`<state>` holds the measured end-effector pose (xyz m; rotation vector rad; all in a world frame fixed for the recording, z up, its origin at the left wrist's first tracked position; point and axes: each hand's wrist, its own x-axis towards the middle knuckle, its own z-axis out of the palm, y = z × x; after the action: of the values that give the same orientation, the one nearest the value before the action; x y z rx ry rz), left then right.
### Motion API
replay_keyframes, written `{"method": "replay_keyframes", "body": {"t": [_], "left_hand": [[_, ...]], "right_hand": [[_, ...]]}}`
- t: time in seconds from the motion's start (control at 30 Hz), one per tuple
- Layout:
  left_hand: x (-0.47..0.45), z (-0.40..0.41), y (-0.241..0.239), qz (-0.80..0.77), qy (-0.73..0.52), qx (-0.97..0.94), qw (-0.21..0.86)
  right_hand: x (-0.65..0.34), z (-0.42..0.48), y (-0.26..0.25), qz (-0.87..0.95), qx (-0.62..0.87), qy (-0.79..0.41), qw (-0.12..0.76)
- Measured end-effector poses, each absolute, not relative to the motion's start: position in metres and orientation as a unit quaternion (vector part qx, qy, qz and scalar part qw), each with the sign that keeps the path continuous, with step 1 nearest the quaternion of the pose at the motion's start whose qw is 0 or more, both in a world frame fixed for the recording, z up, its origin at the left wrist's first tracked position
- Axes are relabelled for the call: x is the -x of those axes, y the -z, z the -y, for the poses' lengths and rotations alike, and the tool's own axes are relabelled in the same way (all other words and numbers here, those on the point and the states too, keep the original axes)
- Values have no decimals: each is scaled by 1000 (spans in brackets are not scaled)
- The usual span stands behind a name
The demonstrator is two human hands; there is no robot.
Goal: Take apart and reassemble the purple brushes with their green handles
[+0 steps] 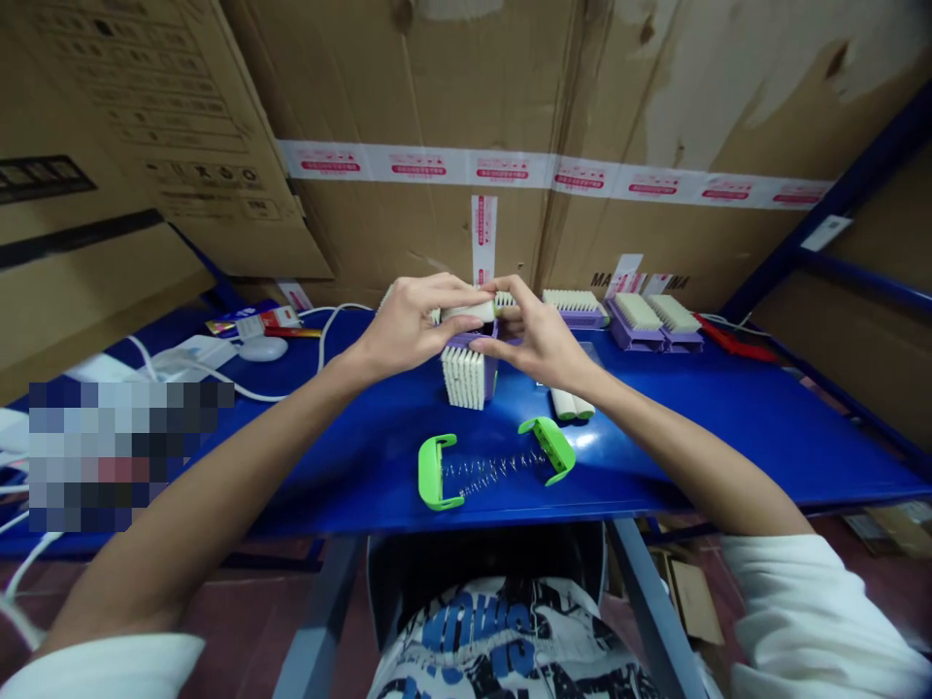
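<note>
My left hand [417,316] is closed, pinching a small off-white block with rounded ends [470,313] between thumb and fingers. Right below it is a purple rack [492,375] with rows of cream teeth [463,377] on its near face. My right hand [537,336] curls around the right side of the rack, its thumb on the purple edge and its index fingertip by the block. Fingers partly hide where block and rack meet. Closer to me lie two bright green end pieces, the left one [431,474] and the right one [553,450], with thin metal springs [495,471] stretched between them.
Cream rolls with green ends [572,404] lie beside my right wrist. More purple racks with cream tops [641,320] stand along the back, before a cardboard wall [408,97]. White cables [324,340] and a white mouse [263,349] occupy the left of the blue table [793,427].
</note>
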<state>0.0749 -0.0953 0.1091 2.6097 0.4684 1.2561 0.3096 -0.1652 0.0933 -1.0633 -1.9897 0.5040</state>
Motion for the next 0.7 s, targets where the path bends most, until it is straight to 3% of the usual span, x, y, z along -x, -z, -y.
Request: {"method": "replay_keyframes", "body": {"t": [0.5, 0.7], "left_hand": [[-77, 94, -118, -170, -364, -915, 26], [-69, 97, -102, -207, -358, -906, 89]], "right_hand": [[-315, 156, -87, 778, 409, -211, 428], [-323, 156, -97, 782, 410, -214, 419]]}}
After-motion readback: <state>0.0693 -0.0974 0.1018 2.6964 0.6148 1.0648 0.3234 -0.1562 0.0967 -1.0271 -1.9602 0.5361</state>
